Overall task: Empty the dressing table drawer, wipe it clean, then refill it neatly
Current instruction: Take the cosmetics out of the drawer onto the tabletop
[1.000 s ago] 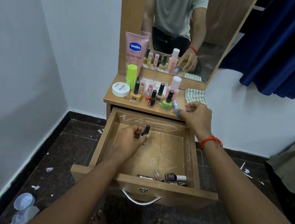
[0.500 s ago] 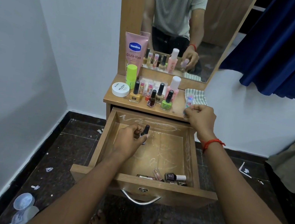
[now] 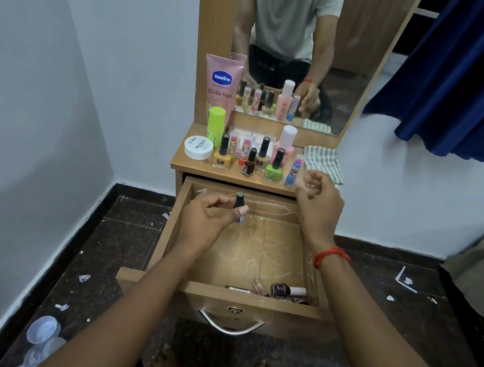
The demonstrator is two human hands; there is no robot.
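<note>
Blue-capped tube (image 3: 294,170) — newly stood on shelf, 1 o'clock of drawer (image 3: 246,297). Right hand (image 3: 319,203) released, withdrawn. Left hand (image 3: 208,219) grips nail polish bottle (image 3: 239,202) — emptying continues.

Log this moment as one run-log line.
phase: emptying | left hand: holds dark-capped nail polish bottle over open wooden drawer | right hand: empty beside blue-capped lip balm tube

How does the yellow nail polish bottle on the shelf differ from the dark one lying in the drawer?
The yellow nail polish bottle stands upright on the shelf; the dark bottle lies on its side in the drawer. The yellow one has a black cap, the dark one a pale cap. Both are small and capped.
</note>
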